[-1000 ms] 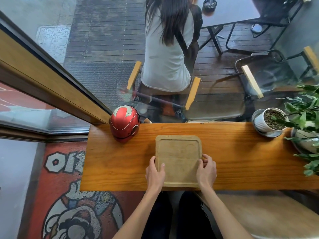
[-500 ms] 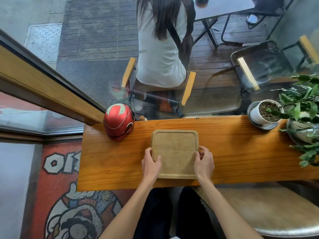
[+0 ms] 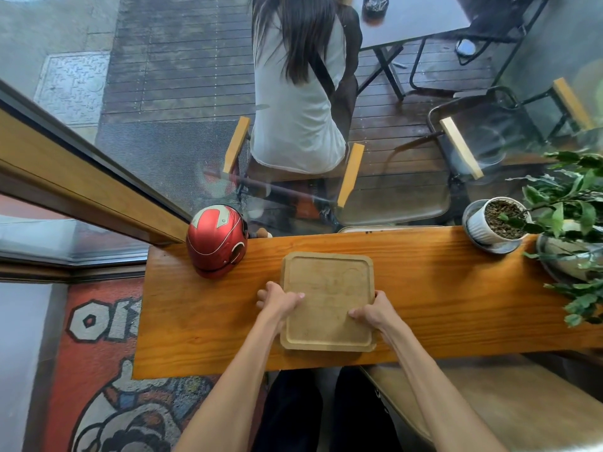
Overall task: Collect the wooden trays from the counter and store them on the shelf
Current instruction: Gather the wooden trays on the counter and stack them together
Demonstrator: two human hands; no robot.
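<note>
A pale square wooden tray (image 3: pixel 328 288) with a raised rim lies on the orange-brown wooden counter (image 3: pixel 440 305), its near edge close to the counter's front edge. A second tray edge shows just under it at the left and bottom right, so it looks like a stack. My left hand (image 3: pixel 277 300) clasps the tray's left edge, thumb over the rim. My right hand (image 3: pixel 370 311) clasps the right edge, fingers curled onto the tray's surface.
A red helmet (image 3: pixel 217 239) stands on the counter left of the tray. A white plant pot (image 3: pixel 496 223) and a leafy plant (image 3: pixel 574 223) occupy the right end. A window runs behind the counter; a person sits outside. A stool (image 3: pixel 489 396) stands at lower right.
Both hands have closed tighter on the tray's sides, thumbs and fingers now over the rim. The tray has shifted slightly toward me and sits a little askew on the one below.
</note>
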